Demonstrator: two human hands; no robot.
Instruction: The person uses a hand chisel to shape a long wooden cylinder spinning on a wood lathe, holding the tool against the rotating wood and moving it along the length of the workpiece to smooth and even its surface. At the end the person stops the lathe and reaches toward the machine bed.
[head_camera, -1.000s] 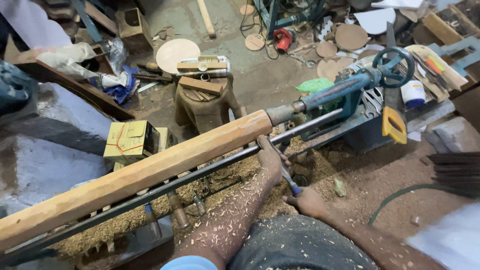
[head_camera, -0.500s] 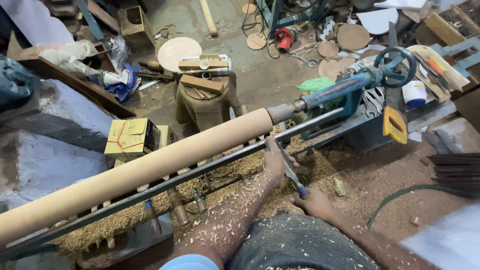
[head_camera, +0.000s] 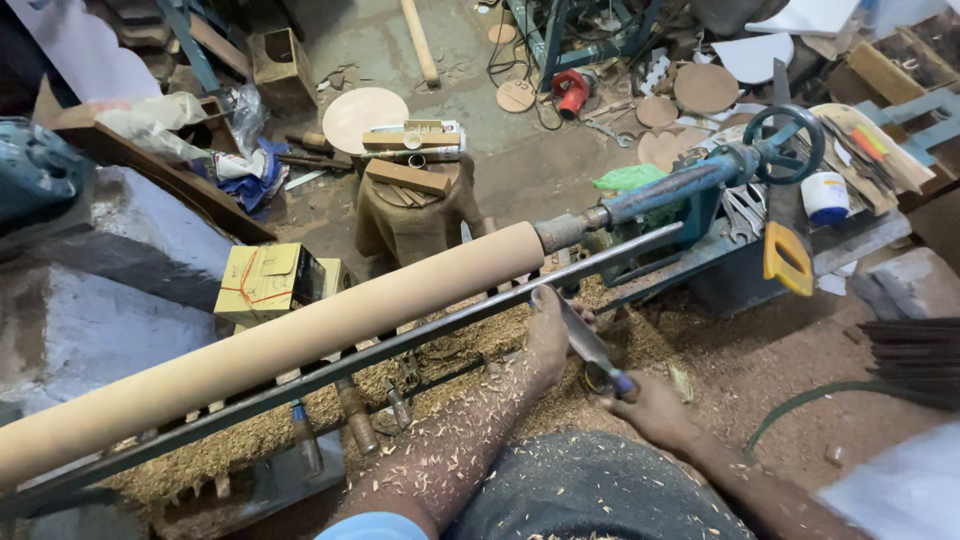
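Sawdust and wood shavings cover the workshop floor (head_camera: 780, 370) across the lower middle of the frame, with clutter filling the top. Just right of centre, the left hand (head_camera: 549, 335) rests palm-down on the steel rest bar (head_camera: 440, 330), its fingers curled over the blade of a chisel (head_camera: 588, 345) and pressing it to the bar; the forearm below is speckled with shavings. Lower right of that, the right hand (head_camera: 655, 410) closes in a fist around the chisel's handle end, where a blue band shows. The chisel slants from this hand up and left, its tip hidden under the left fingers, close to the right end of the spindle (head_camera: 270, 350). That long, pale, round wooden spindle runs from the lower left edge up to the centre, lying just above and alongside the bar. Its right end meets a grey metal centre on the blue tailstock (head_camera: 665, 190), which carries a dark handwheel (head_camera: 785, 145) at upper right. A yellow-handled saw (head_camera: 788, 258) hangs just below the wheel, and a white tub (head_camera: 825, 197) stands beside it. Behind the spindle, upper middle, a stump (head_camera: 410, 215) holds wood blocks, with a round wooden disc (head_camera: 363, 118) on the floor beyond. A yellow box (head_camera: 265, 282) sits left of centre, near grey stone blocks (head_camera: 120, 250). A red tool (head_camera: 572, 92) lies at top centre.
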